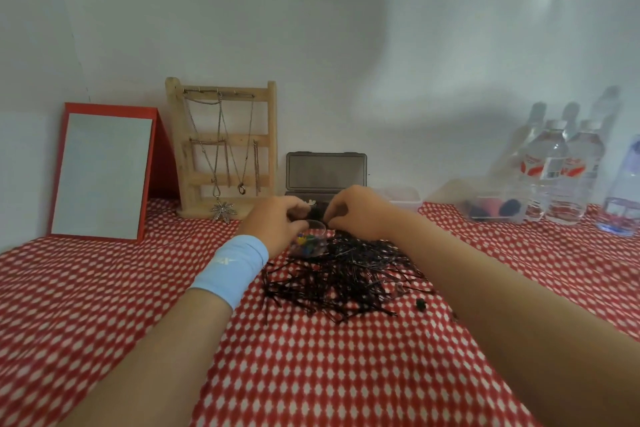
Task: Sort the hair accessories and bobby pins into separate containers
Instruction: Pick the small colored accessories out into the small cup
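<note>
A big heap of black bobby pins (341, 279) lies on the red patterned cloth. At its far left edge stands a small clear cup (310, 242) with several colourful accessories inside. My left hand (277, 224), with a light blue wristband, curls its fingers beside and over the cup's rim. My right hand (356, 210) is curled just right of it, both hands meeting on something small and dark that I cannot make out. Behind them stands an open grey plastic case (325, 172). A small black clip (420, 304) lies right of the heap.
A red-framed mirror (104, 173) and a wooden jewellery stand (225, 149) with necklaces stand at the back left. A clear tub (403, 198), a clear box with dark items (491, 206) and several water bottles (561, 170) line the back right against the wall.
</note>
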Action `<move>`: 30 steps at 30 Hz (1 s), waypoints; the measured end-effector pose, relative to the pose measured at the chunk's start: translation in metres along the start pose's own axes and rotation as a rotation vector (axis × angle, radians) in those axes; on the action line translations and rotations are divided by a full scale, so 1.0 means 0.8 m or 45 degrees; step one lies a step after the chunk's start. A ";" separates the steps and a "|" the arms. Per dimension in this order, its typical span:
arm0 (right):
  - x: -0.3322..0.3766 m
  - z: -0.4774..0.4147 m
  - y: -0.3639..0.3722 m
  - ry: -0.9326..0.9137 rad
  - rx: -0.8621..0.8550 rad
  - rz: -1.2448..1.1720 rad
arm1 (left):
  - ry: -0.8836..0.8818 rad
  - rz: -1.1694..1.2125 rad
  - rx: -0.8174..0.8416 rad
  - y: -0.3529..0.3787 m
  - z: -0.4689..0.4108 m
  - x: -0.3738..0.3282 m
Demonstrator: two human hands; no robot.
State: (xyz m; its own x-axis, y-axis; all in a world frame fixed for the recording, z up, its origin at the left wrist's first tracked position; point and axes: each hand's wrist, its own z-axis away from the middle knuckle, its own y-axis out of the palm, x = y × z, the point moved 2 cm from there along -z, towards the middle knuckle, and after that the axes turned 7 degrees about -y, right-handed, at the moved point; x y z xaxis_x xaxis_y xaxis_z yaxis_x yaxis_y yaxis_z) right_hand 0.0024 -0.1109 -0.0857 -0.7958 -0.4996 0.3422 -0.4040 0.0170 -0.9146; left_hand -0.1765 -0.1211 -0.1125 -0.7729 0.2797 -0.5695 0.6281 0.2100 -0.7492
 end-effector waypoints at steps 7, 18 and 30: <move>-0.028 0.071 -0.041 0.035 0.321 0.049 | 0.256 -0.056 0.285 0.018 0.024 -0.070; -0.074 0.136 -0.052 0.186 0.597 0.133 | 0.394 -0.274 0.613 0.087 0.050 -0.138; -0.085 0.151 -0.071 0.210 0.353 -0.007 | 0.433 -0.094 0.615 0.092 0.053 -0.146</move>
State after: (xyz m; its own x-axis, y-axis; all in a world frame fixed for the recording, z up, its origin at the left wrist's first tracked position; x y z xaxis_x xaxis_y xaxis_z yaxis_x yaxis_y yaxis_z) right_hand 0.1343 -0.1827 -0.0832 -0.8655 -0.3518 0.3566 -0.2878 -0.2333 -0.9288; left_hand -0.0437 -0.1783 -0.1152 -0.6908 0.5817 -0.4294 0.4001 -0.1871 -0.8972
